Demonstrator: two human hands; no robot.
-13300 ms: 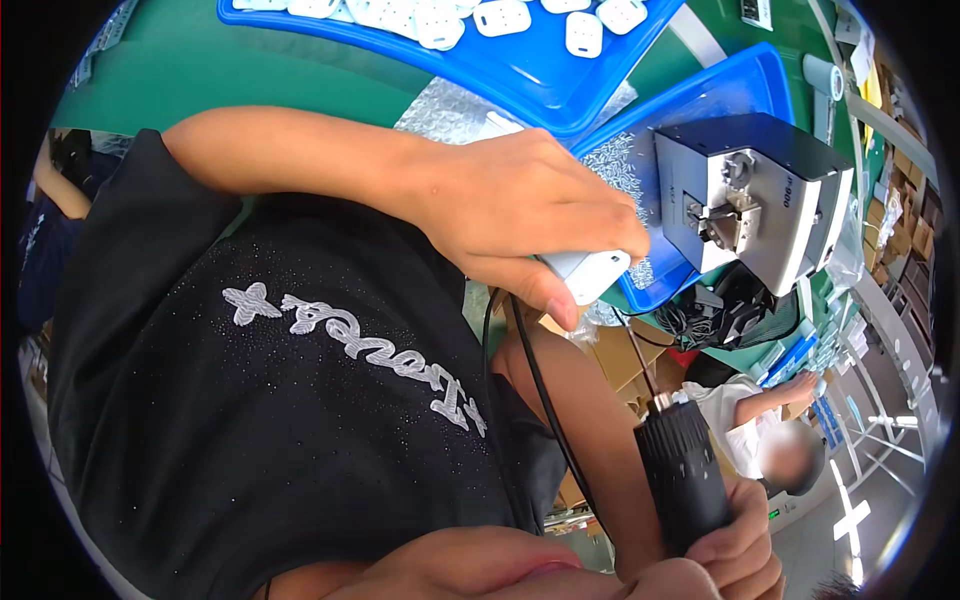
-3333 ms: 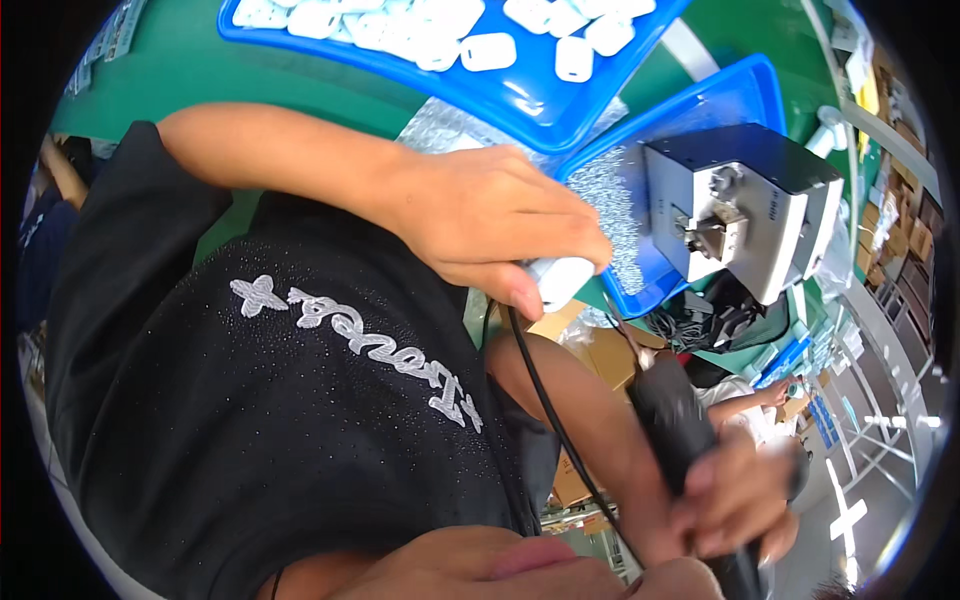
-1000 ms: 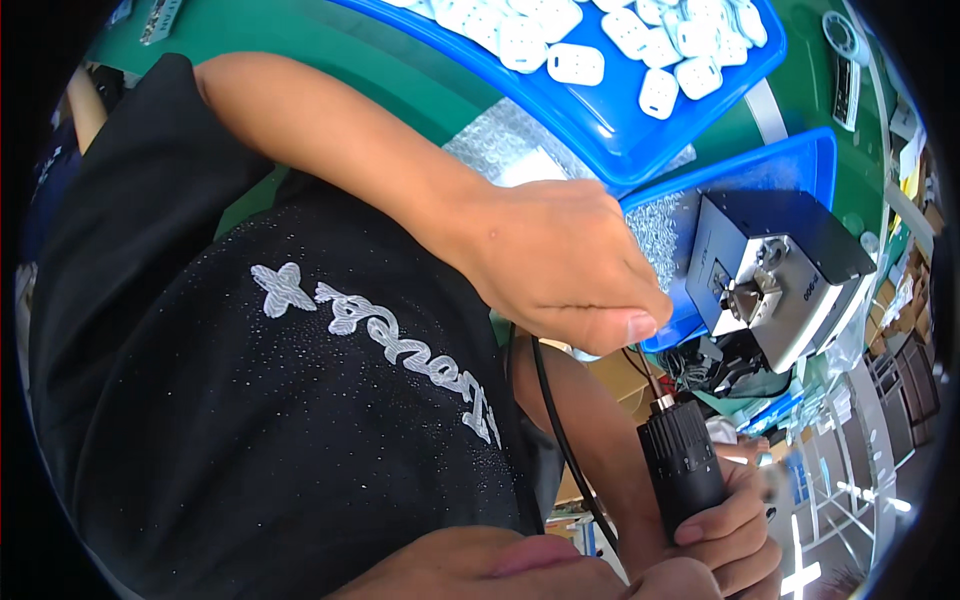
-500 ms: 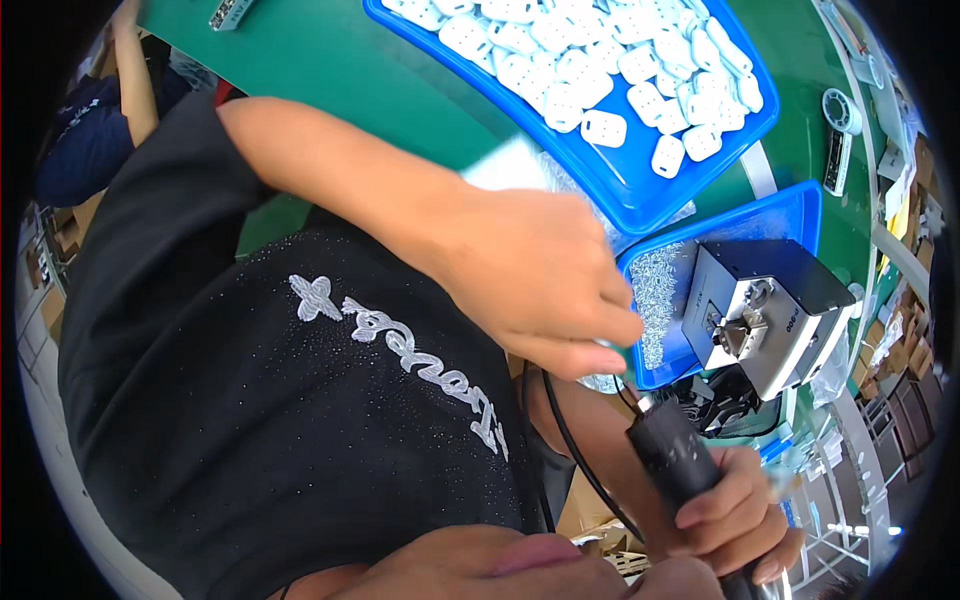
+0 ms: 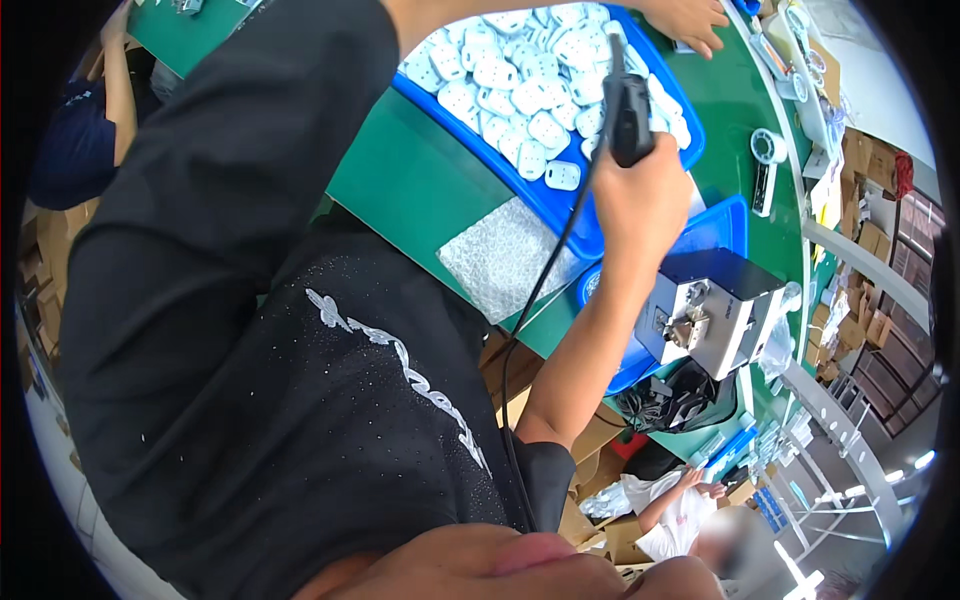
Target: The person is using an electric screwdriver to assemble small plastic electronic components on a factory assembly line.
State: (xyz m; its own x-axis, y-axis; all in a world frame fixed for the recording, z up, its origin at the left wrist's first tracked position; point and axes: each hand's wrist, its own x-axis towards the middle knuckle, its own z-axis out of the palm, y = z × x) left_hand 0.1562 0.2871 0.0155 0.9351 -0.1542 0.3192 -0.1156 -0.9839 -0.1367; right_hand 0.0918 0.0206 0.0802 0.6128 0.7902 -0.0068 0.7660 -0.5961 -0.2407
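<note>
My right hand (image 5: 645, 195) is closed around a black corded electric screwdriver (image 5: 630, 115). Its narrow tip points away from me over a blue tray (image 5: 640, 30), and the cable trails down toward my body. That tray is heaped with white rounded plastic housings (image 5: 545, 130) with small holes. Beyond its far rim my left hand (image 5: 690, 22) reaches over the green table, fingers stretched out and apart. Something small and greyish lies by those fingertips, too little seen to name.
A black and silver screw dispenser (image 5: 700, 310) stands in a smaller blue tray (image 5: 735, 225), partly behind my right forearm. Bubble wrap (image 5: 505, 260) lies at the near table edge (image 5: 400, 210). A tape roll (image 5: 768, 147) sits farther right. Other people appear at far left and lower right.
My right hand has carried the screwdriver up and away from me, over the housings. My left hand has left the screwdriver's tip and moved past the tray's far side. The view has shifted.
</note>
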